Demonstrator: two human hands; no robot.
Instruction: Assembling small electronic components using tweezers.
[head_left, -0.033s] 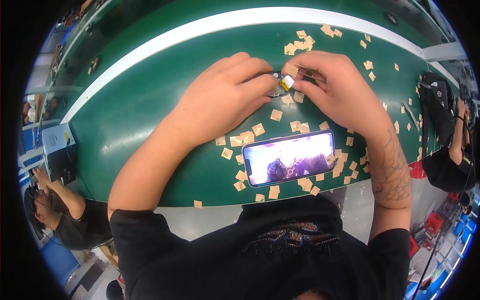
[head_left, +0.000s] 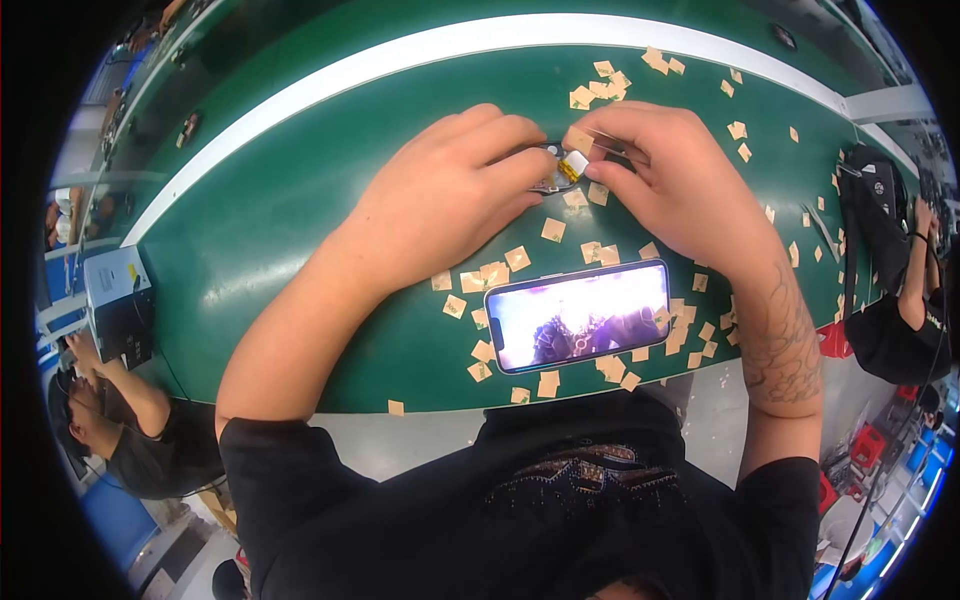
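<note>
My left hand [head_left: 460, 175] is closed on a small dark-cased electronic device [head_left: 548, 184] lying low over the green table, its fingers covering much of it. In the device's open side sits a small white block with yellow tape, which looks like a battery [head_left: 575, 163]. My right hand [head_left: 650, 165] is closed around thin metal tweezers [head_left: 622, 150], mostly hidden by the fingers. Its thumb and index finger are beside the white block. A beige square sticker [head_left: 581, 140] shows at the index fingertip. Just below the device lie more beige squares [head_left: 553, 230].
A phone [head_left: 580, 318] with a lit screen lies in front of me among scattered squares. Another pair of tweezers [head_left: 822, 232] and a black bag [head_left: 875, 200] are at the right. A box [head_left: 118, 305] stands at the left edge. Other people sit on both sides.
</note>
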